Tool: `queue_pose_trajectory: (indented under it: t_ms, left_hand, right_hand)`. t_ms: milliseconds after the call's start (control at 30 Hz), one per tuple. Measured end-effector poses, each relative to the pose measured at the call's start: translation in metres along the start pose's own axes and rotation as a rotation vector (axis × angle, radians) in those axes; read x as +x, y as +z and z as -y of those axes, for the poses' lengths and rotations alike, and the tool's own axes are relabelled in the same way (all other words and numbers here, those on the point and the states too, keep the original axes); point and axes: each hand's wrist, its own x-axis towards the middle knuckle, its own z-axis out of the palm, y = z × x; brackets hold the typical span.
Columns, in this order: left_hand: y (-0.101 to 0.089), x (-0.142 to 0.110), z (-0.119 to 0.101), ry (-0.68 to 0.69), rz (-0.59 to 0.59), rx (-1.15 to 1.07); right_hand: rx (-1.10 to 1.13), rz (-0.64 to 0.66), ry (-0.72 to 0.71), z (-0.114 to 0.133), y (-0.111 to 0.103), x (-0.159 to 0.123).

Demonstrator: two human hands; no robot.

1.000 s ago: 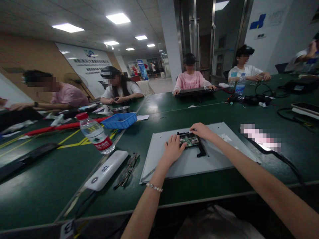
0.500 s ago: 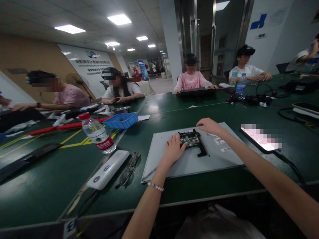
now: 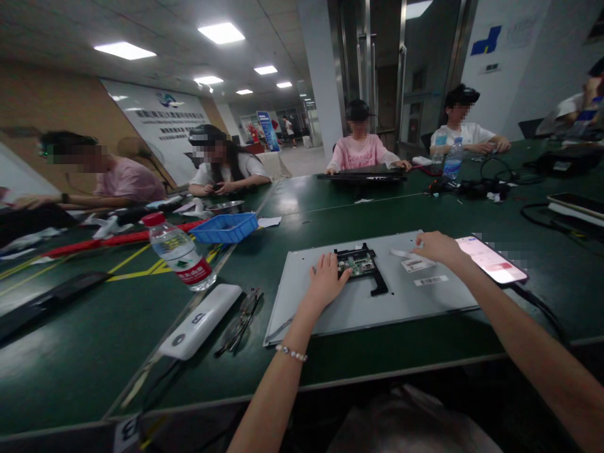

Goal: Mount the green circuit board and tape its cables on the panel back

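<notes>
A flat grey panel (image 3: 302, 296) lies on the table in front of me. A green circuit board (image 3: 355, 267) in a black bracket (image 3: 379, 284) sits on its middle. My left hand (image 3: 326, 277) rests flat with fingers spread at the bracket's left side, thumb against the board's edge. My right hand (image 3: 436, 246) is over the panel's far right edge, with fingers curled together. A pale strip (image 3: 401, 253) runs toward its fingertips, beside a white label (image 3: 418, 263); whether the fingers pinch the strip is unclear.
A lit phone (image 3: 493, 259) with a cable lies right of the panel. On the left are glasses (image 3: 240, 324), a white power bank (image 3: 202, 322), a water bottle (image 3: 182, 255) and a blue tray (image 3: 224, 228). Several people sit around the table.
My right hand has moved right along the panel's far edge, away from the bracket, and its fingers have drawn together. The left hand stays beside the board. The view has shifted slightly.
</notes>
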Motion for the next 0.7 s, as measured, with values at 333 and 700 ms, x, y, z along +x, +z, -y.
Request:
queue_pose_trajectory:
  t_ms: [333, 700]
  left_hand:
    - [0.002, 0.001, 0.003, 0.022, 0.033, -0.027]
    - [0.005, 0.002, 0.007, 0.032, 0.038, -0.040]
  right_hand:
    - [0.110, 0.074, -0.087, 0.002, 0.004, 0.002]
    - [0.674, 0.072, -0.118, 0.022, -0.017, -0.011]
